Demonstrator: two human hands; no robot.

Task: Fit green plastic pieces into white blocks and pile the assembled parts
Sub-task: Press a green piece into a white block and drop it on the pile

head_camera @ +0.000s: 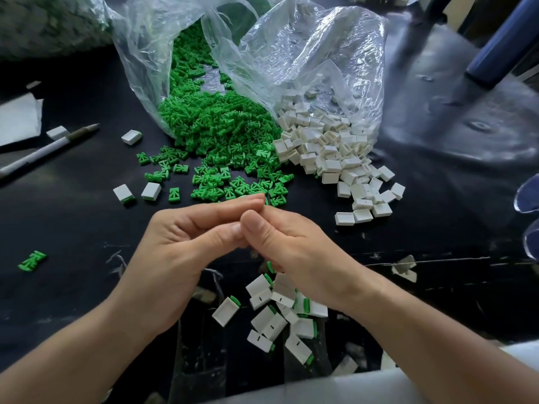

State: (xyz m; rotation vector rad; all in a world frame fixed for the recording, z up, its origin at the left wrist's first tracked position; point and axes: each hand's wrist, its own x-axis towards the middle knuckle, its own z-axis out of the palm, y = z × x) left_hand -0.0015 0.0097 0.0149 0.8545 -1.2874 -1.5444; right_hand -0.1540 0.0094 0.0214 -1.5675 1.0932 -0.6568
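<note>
Green pieces are spilled from a clear bag at upper centre, with white blocks just to their right. The left hand and right hand are joined at centre, fingers curled; anything gripped is hidden. Assembled parts are piled below them.

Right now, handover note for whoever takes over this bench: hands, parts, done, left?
Hands: left hand and right hand meet at the fingertips above the table; whatever they hold is hidden.
Parts: green pieces and white blocks spill from clear bags behind the hands.
Done: small pile of assembled parts partly under the right hand, plus a few strays on the left.
Left: both heaps, large.
</note>
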